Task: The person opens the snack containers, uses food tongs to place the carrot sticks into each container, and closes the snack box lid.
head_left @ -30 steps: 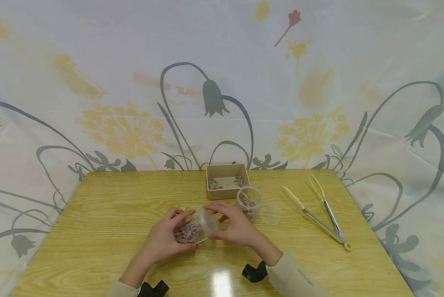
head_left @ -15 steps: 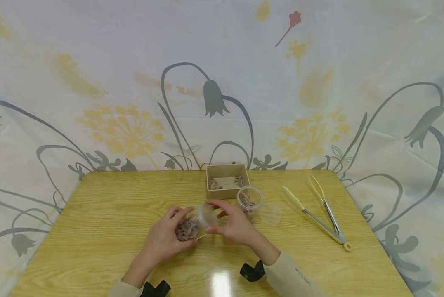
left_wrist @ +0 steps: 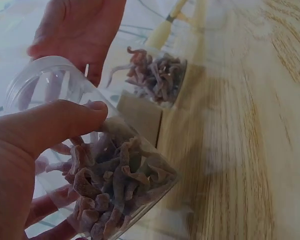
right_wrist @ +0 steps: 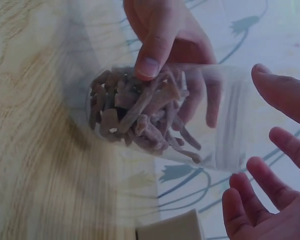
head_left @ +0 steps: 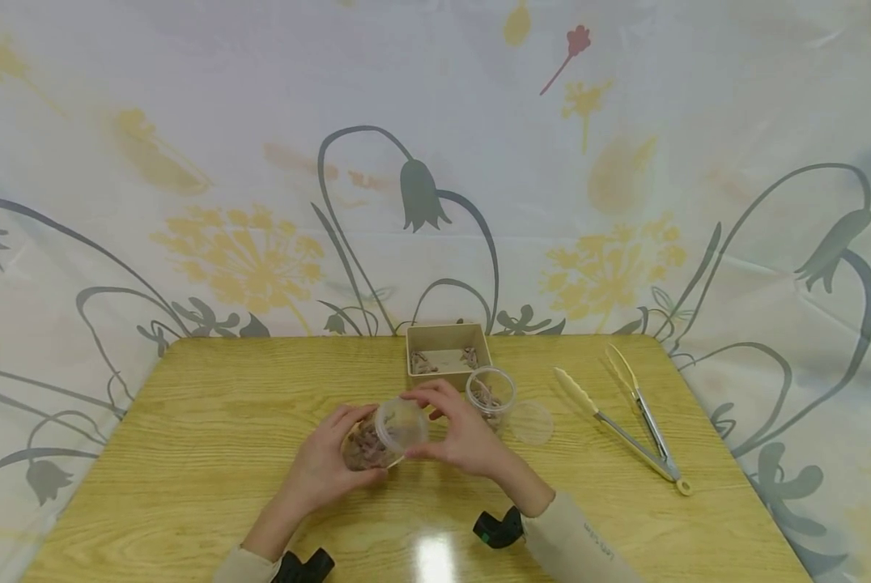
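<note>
My left hand (head_left: 326, 463) grips a clear plastic jar (left_wrist: 92, 137) around its body, its thumb across the side. Brownish, dusty-looking dried strips (right_wrist: 135, 112) fill the bottom part. The jar is tilted above the table, and a translucent lid (head_left: 403, 425) covers its mouth. Around this lid end my right hand (head_left: 465, 437) is spread, thumb and fingers apart; the right wrist view shows the fingertips close to the rim without a clear grip. Just beyond stands a second jar (head_left: 490, 397), uncovered, with similar strips inside.
A beige rectangular box (head_left: 446, 377) with a few strips in it sits at the back. Right of the second jar lies a loose clear lid (head_left: 531, 423). Tongs (head_left: 650, 429) lie spread on the right of the wooden table (head_left: 246, 389), before a patterned cloth backdrop.
The jar's lid end has turned more toward the camera. My right hand's fingers have loosened and lifted slightly from around the lid; the left hand keeps its grip.
</note>
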### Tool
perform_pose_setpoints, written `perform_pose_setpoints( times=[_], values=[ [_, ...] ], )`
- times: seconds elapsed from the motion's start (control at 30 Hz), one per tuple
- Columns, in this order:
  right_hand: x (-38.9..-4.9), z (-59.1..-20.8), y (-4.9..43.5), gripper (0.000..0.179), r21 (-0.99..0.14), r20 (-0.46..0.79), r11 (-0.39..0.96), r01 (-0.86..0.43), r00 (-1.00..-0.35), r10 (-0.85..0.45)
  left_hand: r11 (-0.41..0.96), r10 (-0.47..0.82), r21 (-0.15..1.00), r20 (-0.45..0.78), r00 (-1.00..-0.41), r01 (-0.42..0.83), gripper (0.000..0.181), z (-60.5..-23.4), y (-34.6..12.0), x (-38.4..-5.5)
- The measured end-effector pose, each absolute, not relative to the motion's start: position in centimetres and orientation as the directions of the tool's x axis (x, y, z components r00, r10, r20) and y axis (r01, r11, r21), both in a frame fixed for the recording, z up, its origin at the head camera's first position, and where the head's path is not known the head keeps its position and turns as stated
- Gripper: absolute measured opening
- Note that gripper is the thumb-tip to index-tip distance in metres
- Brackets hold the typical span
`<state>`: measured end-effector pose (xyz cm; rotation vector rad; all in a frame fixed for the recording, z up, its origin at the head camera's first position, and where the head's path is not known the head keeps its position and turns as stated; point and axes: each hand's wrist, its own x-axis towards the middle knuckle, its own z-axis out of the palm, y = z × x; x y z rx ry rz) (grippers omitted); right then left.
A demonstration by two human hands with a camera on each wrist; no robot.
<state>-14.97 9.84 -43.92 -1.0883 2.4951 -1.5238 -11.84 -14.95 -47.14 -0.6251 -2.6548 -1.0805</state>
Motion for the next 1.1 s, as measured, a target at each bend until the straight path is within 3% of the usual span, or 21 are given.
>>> perform_pose_setpoints(
  times=[0.17,0.4,0.9,1.1],
  values=[
    [-15.2,-43.3,10.5,0.059,-0.780,0.380,0.253,-0.572,-0.755,-0.534,0.596,0.273,0.686,0.315,-0.909,0.417,0.084,-47.8,-15.4,-12.5],
    [-15.6,-41.9,12.7,0.048,-0.799,0.456,0.160,-0.579,-0.758,-0.467,0.489,0.219,0.834,0.167,-0.961,0.256,0.089,-48.7,-15.8,-13.4],
    [-16.1,-42.1,19.6,0.037,-0.796,0.568,0.133,-0.591,-0.804,-0.172,0.402,0.193,0.893,0.132,-0.972,0.201,0.085,-49.5,-16.4,-14.7],
    [-15.6,-44.0,21.9,0.032,-0.846,0.494,0.199,-0.495,-0.868,-0.059,0.402,0.201,0.892,0.132,-0.971,0.205,0.085,-49.5,-16.6,-15.0]
  ],
)
